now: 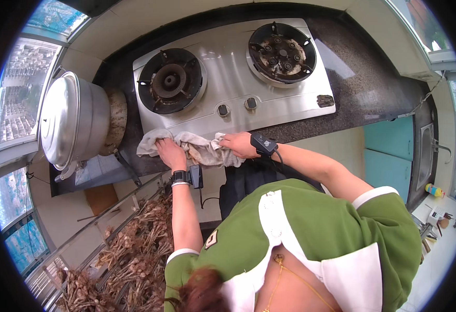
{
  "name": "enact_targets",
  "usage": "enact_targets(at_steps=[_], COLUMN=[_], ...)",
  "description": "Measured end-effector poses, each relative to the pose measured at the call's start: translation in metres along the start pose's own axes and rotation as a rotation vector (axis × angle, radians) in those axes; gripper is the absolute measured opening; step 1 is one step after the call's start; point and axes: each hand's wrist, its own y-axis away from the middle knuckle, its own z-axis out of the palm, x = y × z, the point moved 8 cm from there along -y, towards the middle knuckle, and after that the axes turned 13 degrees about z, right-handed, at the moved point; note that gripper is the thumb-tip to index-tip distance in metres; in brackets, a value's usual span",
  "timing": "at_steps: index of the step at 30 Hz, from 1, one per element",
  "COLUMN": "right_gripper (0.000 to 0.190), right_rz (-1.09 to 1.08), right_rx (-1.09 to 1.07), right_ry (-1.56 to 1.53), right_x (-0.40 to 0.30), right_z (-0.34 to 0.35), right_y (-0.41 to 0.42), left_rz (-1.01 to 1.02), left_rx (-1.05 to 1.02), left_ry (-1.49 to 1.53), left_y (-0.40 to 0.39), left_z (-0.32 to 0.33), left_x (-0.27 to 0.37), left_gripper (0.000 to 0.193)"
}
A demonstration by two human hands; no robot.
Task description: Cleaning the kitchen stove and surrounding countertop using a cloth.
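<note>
A stained, pale cleaning cloth (202, 150) lies bunched along the front edge of the stainless-steel gas hob (228, 58). My left hand (171, 155) grips its left part, with the fingertips sunk into the folds. At the cloth's right end, my right hand (240, 144) pinches a fold between thumb and fingers. Just beyond the cloth are two control knobs, the left knob (223, 110) and the right knob (251, 103). Behind them sit the left burner (169, 80) and the right burner (282, 53), both bare of pans.
A large lidded aluminium pot (89, 117) stands on the counter left of the hob. Dark speckled countertop (352, 70) runs right towards a sink (425, 156). Bundles of dried garlic (134, 249) fill a metal rack (91, 230) at lower left. Turquoise cabinet doors (388, 156) are at right.
</note>
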Motion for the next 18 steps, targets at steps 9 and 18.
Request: enact_targets(at_steps=[9,18], right_gripper=[0.044,0.046], right_rz=[0.157,0.322], right_rx=[0.125,0.281], right_ry=[-0.019,-0.09], right_x=[0.081,0.122], right_z=[-0.052,-0.092], right_y=[0.103,0.168], left_rz=[0.249,0.386], left_rx=[0.084,0.016], left_ry=[0.185,0.26], left_y=[0.009,0.019], left_z=[0.0,-0.002], left_x=[0.2,0.287], left_gripper=[0.027,0.026])
